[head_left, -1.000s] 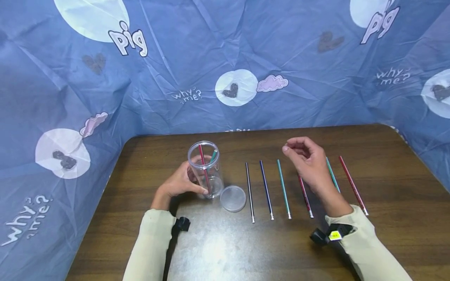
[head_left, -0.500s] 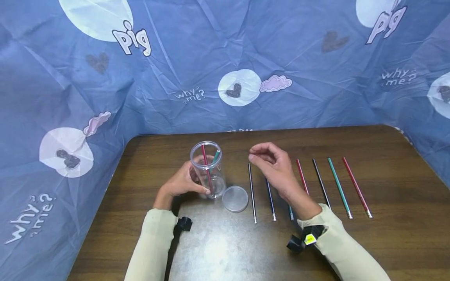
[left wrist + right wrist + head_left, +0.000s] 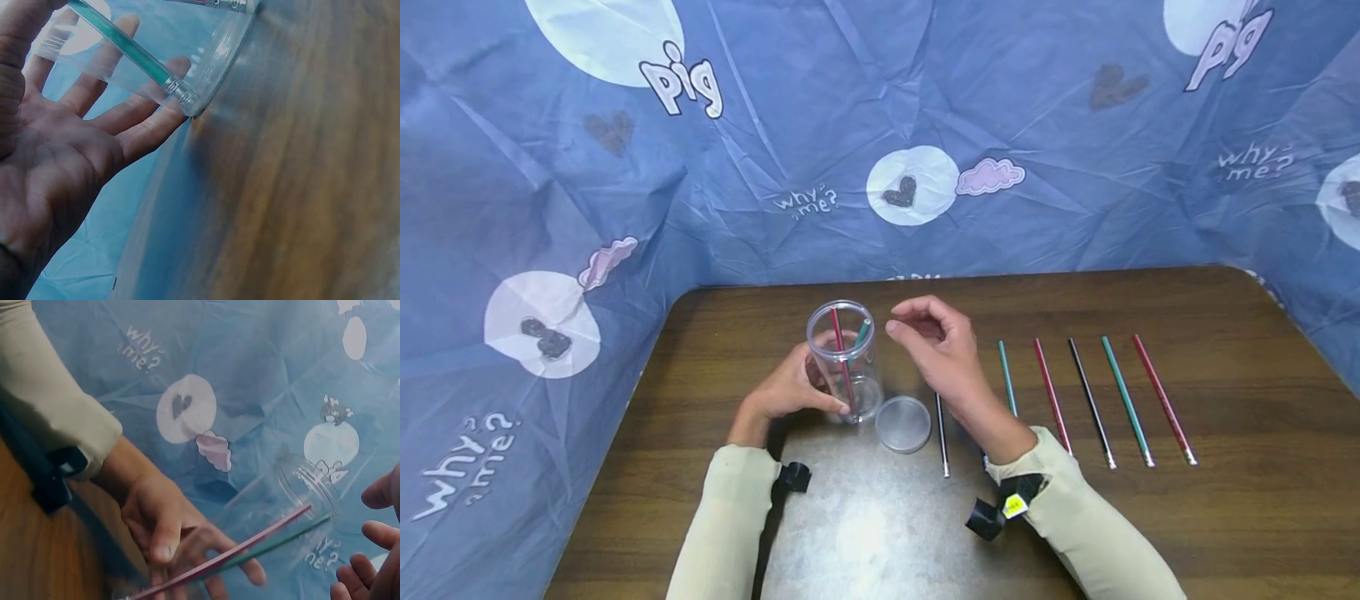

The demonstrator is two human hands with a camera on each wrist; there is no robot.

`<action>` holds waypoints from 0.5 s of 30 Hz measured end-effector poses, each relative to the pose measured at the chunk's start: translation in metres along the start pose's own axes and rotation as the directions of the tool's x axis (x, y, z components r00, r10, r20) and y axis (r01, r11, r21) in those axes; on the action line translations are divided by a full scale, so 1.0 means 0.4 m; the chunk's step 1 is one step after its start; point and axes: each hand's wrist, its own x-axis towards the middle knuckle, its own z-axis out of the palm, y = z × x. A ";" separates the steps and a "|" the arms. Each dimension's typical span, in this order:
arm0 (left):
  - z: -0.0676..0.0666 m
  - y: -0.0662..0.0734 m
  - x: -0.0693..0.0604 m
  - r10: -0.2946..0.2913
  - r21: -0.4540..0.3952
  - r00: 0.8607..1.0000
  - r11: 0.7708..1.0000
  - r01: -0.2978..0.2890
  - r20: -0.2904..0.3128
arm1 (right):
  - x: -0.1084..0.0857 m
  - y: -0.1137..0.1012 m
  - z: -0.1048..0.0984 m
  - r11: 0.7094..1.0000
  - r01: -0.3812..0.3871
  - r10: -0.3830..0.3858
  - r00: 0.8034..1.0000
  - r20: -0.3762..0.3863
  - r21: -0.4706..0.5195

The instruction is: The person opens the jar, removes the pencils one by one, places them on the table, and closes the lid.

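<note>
My left hand grips a clear plastic jar from its left side, thumb in front and fingers behind. The jar has no lid on and leans slightly. Inside it stand a red pencil and a green pencil, the green one's metal end at the jar's bottom. Just right of the jar's rim my right hand hovers with bent fingers, thumb and forefinger apart. Nothing shows between them, also in the right wrist view, where these fingers enter at the right edge. A black pencil lies partly under that hand.
A round clear lid lies on the brown table beside the jar. To the right several pencils lie in a row, among them a teal one and a red one. Behind hangs a blue printed cloth.
My right hand has moved left, from above the pencils on the right to beside the jar's rim. The left hand and jar stay in place; the row of pencils looks unmoved.
</note>
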 end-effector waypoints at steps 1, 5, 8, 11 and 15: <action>0.000 0.001 0.000 -0.001 0.002 1.000 1.000 0.001 -0.001 | 0.001 -0.001 0.008 1.000 0.003 -0.003 1.000 -0.003 -0.002; -0.001 0.002 -0.001 -0.004 0.001 1.000 1.000 0.004 -0.006 | 0.005 -0.005 0.039 1.000 -0.003 0.003 1.000 -0.001 -0.005; -0.001 0.001 -0.001 -0.001 0.004 1.000 1.000 0.001 -0.007 | 0.009 -0.006 0.060 1.000 -0.006 0.006 1.000 -0.002 0.006; -0.002 0.002 0.000 -0.002 0.012 1.000 1.000 0.002 -0.007 | 0.015 -0.005 0.078 1.000 0.004 -0.004 1.000 -0.014 0.003; -0.001 0.003 0.002 -0.008 0.017 1.000 1.000 0.008 -0.009 | 0.020 -0.005 0.100 0.999 0.019 -0.020 0.999 -0.028 -0.034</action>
